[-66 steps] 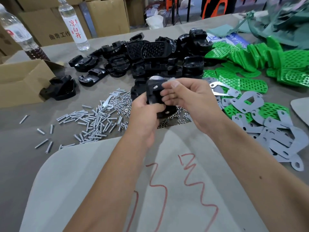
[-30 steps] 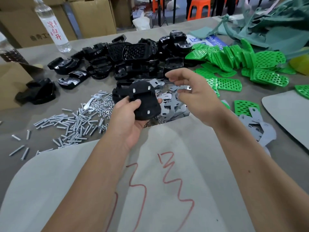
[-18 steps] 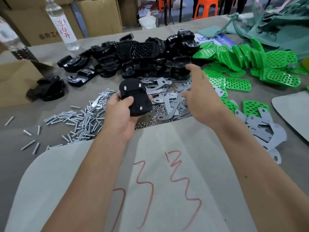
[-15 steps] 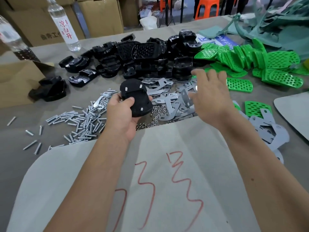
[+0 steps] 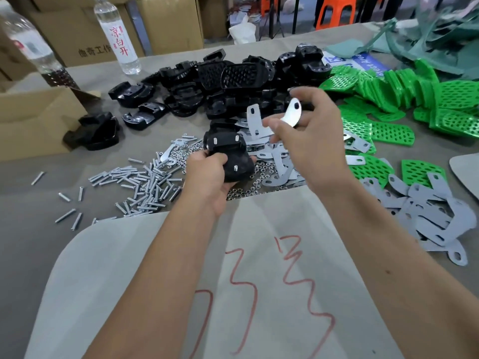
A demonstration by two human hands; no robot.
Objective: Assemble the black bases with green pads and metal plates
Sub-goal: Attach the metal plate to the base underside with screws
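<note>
Plate-fitting step: our left hand (image 5: 207,174) grips the black base (image 5: 230,156), studs up, over the nuts; right hand (image 5: 308,136) pinches a metal plate (image 5: 274,120), next aligning holes onto studs.

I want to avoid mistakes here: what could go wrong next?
The right hand pinches the metal plate only near its middle, so it may slip. The black base in the left hand has three protruding screws; misaligned holes could jam. A dropped plate would land among loose nuts.
</note>
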